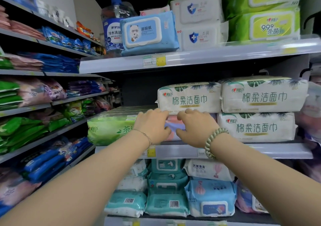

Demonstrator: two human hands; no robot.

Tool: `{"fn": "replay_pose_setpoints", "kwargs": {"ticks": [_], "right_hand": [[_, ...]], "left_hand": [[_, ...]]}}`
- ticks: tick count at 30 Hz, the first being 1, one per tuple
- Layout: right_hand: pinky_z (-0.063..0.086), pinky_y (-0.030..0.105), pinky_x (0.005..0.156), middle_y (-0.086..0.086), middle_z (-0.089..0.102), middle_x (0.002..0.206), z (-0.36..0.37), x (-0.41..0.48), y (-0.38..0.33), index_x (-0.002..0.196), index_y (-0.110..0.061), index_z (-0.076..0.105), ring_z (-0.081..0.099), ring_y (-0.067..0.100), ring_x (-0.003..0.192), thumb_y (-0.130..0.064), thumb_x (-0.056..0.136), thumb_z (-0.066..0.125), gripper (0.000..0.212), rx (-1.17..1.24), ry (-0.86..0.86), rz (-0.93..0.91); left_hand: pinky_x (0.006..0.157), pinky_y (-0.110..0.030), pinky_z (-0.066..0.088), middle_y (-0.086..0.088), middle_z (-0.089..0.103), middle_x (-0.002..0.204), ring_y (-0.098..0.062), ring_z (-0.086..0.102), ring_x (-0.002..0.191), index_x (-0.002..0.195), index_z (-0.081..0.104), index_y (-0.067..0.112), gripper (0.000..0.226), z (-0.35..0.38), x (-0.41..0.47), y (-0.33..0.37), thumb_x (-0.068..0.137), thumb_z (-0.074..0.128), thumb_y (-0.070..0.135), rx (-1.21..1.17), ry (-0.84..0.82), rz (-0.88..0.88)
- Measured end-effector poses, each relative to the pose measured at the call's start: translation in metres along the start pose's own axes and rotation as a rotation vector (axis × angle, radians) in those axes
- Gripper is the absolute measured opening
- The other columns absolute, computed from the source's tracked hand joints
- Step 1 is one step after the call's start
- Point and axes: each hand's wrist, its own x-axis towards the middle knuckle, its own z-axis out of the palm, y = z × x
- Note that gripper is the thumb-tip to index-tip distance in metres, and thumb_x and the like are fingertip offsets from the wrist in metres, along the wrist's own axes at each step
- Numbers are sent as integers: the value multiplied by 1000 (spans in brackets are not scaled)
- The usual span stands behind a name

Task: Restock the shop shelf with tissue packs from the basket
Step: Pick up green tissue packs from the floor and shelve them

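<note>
One pink-and-lilac tissue pack [171, 125] sits at centre frame, in the slot between the green pack [107, 130] and the lower white pack [257, 127], below another white pack [189, 97]. My left hand [151, 125] and right hand [194, 126] each clamp an end, probably to steer it in squarely (tight gap) on the middle shelf [260, 150].

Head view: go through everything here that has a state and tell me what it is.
left hand, gripping the pink pack's left end.
right hand, gripping its right end.
pink pack, lying on the middle shelf, beneath a white pack.
green pack, lying flat to its left.
blue wipes pack, standing on the top shelf, flip lid shut.
</note>
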Motion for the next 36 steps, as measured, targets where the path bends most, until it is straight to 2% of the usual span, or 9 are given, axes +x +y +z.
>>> {"fn": "replay_pose_setpoints", "kwargs": {"ticks": [5, 9, 15, 18, 22, 25, 29, 34, 36], "right_hand": [[35, 33, 77, 3, 57, 109, 0, 36, 10, 110, -18, 53, 55, 26, 101, -39, 89, 44, 31, -62, 189, 30], [33, 31, 60, 5, 60, 90, -6, 71, 17, 94, -16, 61, 60, 29, 85, -38, 84, 51, 26, -125, 332, 83], [31, 25, 47, 3, 55, 66, -10, 100, 20, 73, -16, 57, 56, 28, 53, -38, 72, 56, 22, -83, 324, 79], [31, 25, 46, 4, 55, 66, -17, 102, 20, 76, -15, 58, 56, 28, 52, -39, 75, 49, 25, -78, 273, 84], [40, 29, 48, 8, 62, 77, -25, 105, 20, 81, -15, 61, 62, 28, 64, -39, 74, 45, 30, -89, 141, 129], [44, 31, 50, 8, 63, 81, -30, 106, 17, 84, -14, 62, 63, 28, 68, -36, 67, 59, 28, -113, 23, 180], [48, 33, 52, 8, 62, 79, -45, 108, 10, 83, -14, 62, 62, 28, 66, -30, 54, 79, 36, -74, -145, 238], [45, 40, 78, 6, 59, 100, -78, 105, 11, 105, -15, 56, 58, 29, 93, -34, 80, 56, 31, -61, -332, 232], [45, 40, 77, 7, 59, 96, -91, 100, 13, 101, -14, 56, 58, 30, 90, -32, 79, 56, 29, -71, -335, 248]], "left_hand": [[82, -37, 36, 0, 57, 111, -24, 52, 106, 107, 55, 21, 26, 2, 49, -16, 89, 48, 40, -4, 101, 57], [75, -34, 34, 2, 64, 94, -23, 60, 96, 82, 53, 25, 19, -3, 86, -32, 89, 46, 41, -38, 196, 82], [82, -33, 36, 0, 58, 73, -26, 62, 80, 59, 33, 22, 38, -14, 106, -39, 92, 42, 40, -137, 67, 90], [91, -34, 38, -1, 66, 84, -26, 63, 83, 66, 37, 21, 35, -25, 106, -42, 94, 38, 42, -109, -22, 140], [76, -33, 39, -5, 68, 94, -30, 65, 91, 76, 45, 25, 22, -41, 106, -42, 92, 42, 39, -172, -167, 122], [71, -33, 38, -5, 67, 99, -31, 64, 94, 85, 53, 25, 17, -49, 107, -41, 92, 43, 37, -176, -279, 111], [86, -38, 38, -3, 65, 108, -29, 62, 101, 102, 54, 23, 19, -63, 106, -38, 88, 47, 33, -192, -393, 91], [88, -40, 37, -5, 60, 120, -28, 58, 107, 121, 49, 20, 34, -78, 106, -34, 89, 48, 33, -188, -464, 110], [89, -40, 37, -5, 59, 123, -28, 57, 110, 126, 47, 21, 40, -83, 107, -32, 89, 48, 35, -218, -476, 118]]}}
